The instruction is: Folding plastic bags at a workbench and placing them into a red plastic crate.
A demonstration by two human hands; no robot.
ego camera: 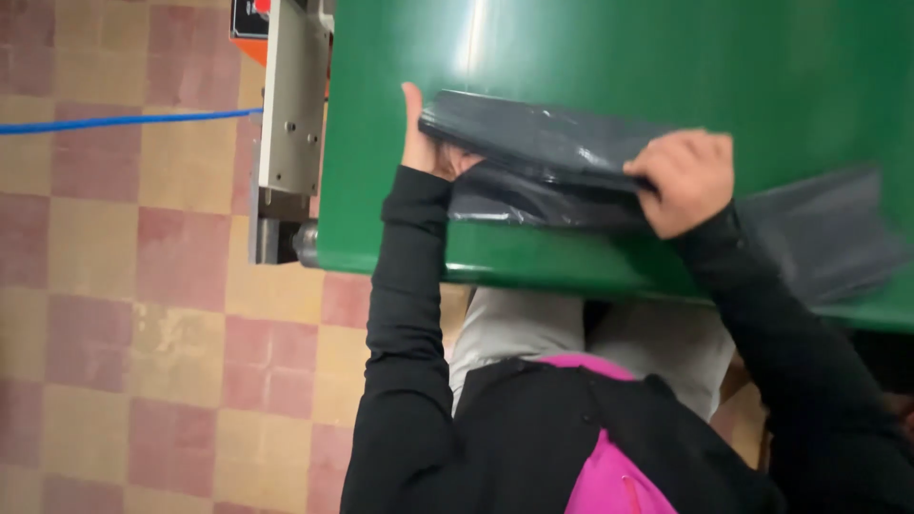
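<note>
Black sleeves and a bit of pink top closest to the lens, grey trousers just past that. Further out, green table (590, 57), glossy, with a streak of glare near the top edge. Stack of dark grey plastic bags (533, 143) lying flat on it, close to the near edge, folded over so the upper layer sits on a lower one. Left hand (424, 143) at the stack's left end, thumb sticking up, fingers tucked in under the folded layers, so gripping that end. Right hand (687, 181) curled down over the right end of the top layer, knuckles up, pinching the plastic against what's below. More of the same dark plastic (819, 233) trailing off to the right past that hand, blurry, draped toward the table's front lip. Grey metal bracket (293, 105) bolted beside the table's left side, with an orange machine part (249, 24) peeking in above it. Blue cable (124, 121) stretched across a checked floor (143, 333) of worn pink and tan tiles, off to the left.
</note>
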